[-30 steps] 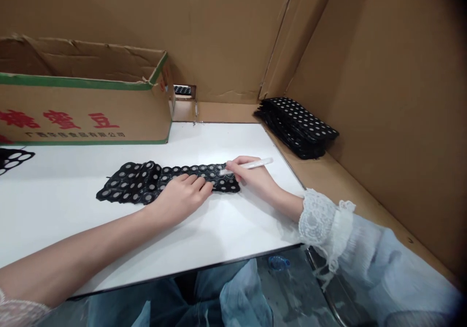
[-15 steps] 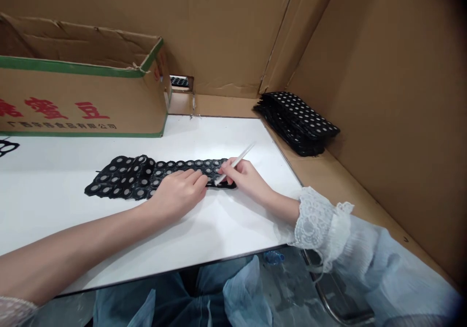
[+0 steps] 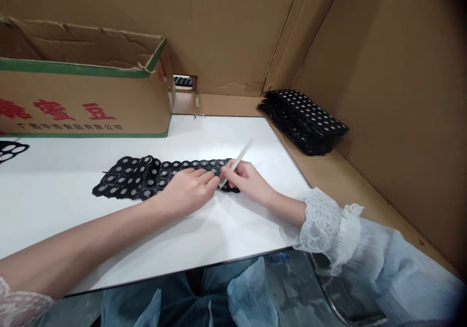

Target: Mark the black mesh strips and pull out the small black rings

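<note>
Pinching a white stick (image 3: 241, 154), the right hand (image 3: 243, 178) kept its tip near the three-o'clock end of the black dotted sheet (image 3: 126, 175), which lay toward nine o'clock. Left hand (image 3: 190, 188) rested on it, fingers bent, grip unclear. Sheet seemed mid-work; finished dots indistinguishable. Dotted stack (image 3: 310, 115), two o'clock, untouched.

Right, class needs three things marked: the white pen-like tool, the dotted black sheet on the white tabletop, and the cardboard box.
White pen-like tool (image 3: 241, 156): head view, upper shaft.
Dotted black sheet (image 3: 140, 177): head view, its left part.
Cardboard box (image 3: 80, 88): head view, front wall.
</note>
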Action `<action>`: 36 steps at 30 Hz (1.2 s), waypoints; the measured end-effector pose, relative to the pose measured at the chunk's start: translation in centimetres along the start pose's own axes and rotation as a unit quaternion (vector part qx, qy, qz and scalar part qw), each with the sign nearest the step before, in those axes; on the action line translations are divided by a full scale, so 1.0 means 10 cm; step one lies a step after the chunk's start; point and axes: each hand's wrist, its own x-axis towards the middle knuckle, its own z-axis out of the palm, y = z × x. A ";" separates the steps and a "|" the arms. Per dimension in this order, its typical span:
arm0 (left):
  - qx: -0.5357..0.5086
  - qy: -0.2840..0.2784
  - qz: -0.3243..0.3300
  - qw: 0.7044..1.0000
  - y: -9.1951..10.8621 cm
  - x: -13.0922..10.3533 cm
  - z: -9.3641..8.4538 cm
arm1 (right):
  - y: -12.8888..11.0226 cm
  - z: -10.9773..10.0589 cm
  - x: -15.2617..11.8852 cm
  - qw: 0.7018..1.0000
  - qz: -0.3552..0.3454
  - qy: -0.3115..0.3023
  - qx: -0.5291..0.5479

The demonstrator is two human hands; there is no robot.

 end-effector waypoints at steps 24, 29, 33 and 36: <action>-0.333 -0.058 -0.069 0.939 -0.10 -0.06 0.02 | 0.07 -0.08 0.02 0.991 0.020 0.109 0.073; -0.301 -0.097 0.021 0.948 -0.20 -0.06 -0.01 | 0.13 -0.07 -0.01 0.996 -0.014 0.093 0.004; -0.262 -0.091 0.061 0.959 -0.24 -0.03 -0.03 | 0.16 -0.07 0.00 0.995 -0.020 0.093 -0.009; -0.233 -0.092 0.067 0.966 -0.26 -0.03 -0.03 | 0.15 -0.06 0.00 0.996 -0.007 0.093 0.004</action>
